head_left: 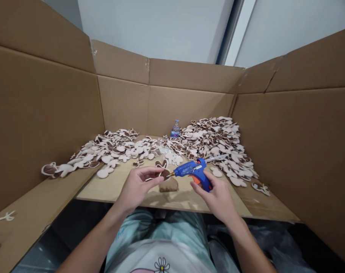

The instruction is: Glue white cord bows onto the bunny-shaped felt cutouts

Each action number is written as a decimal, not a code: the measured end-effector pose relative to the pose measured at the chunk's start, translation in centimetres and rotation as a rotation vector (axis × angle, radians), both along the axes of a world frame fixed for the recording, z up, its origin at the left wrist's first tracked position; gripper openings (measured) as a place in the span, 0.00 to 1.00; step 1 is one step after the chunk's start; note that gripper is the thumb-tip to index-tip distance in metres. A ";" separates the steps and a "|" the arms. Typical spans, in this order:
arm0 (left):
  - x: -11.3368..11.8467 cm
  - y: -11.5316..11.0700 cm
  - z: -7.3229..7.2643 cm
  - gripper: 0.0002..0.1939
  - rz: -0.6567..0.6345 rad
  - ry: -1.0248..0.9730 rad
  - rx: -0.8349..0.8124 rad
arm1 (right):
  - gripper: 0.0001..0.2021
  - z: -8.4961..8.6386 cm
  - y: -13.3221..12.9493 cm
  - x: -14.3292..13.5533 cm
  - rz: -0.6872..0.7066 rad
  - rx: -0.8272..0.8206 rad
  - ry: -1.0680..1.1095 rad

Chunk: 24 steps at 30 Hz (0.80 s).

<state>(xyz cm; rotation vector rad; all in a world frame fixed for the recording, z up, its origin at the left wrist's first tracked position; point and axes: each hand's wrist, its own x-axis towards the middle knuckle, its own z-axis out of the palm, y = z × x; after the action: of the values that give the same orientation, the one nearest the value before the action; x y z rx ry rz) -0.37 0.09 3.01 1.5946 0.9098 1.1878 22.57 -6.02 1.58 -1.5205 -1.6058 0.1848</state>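
- Our left hand (134,189) pinches a brown piece (166,173) between thumb and fingers, at its left side; a pale cord shows by the fingertips.
- Our right hand (221,199) is closed around the handle of the blue gun (199,173), its fingers near the orange trigger (194,179). We cannot tell whether the trigger is squeezed.
- The piece lies between our two hands, nearer the left, which has it; from the right hand it is off to the left, past the gun's body.
- Its long axis seems to run away from us, with the looped, ear-like end (161,163) farthest; the fingers hide part of it.
- The gun lies across that line: its nozzle (170,175) points left at the piece, while the clear stick (218,157) juts from its back, to the right and away from us.
- The tip is at the piece's right side, very close; whether it touches, we cannot tell.
- A brown lump (169,185) sits on the board (104,189), just on our side of the piece.
- Beyond our hands are a left pile (118,146) and a right pile (215,138) of similar pieces, with a bottle (175,131) between them.
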 end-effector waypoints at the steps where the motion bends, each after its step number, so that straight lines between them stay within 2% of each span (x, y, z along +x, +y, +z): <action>1: 0.0 0.0 0.0 0.11 0.003 -0.004 -0.003 | 0.11 0.0 0.0 0.0 0.000 0.004 0.000; 24: -0.1 -0.2 0.2 0.13 -0.001 -0.029 -0.045 | 0.09 0.0 -0.1 -0.1 -0.066 0.152 -0.112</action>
<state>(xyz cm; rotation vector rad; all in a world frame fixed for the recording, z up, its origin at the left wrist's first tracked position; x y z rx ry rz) -0.48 -0.09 3.24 1.5383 0.9103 1.1788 22.50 -6.14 1.59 -1.4853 -1.6161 -0.0591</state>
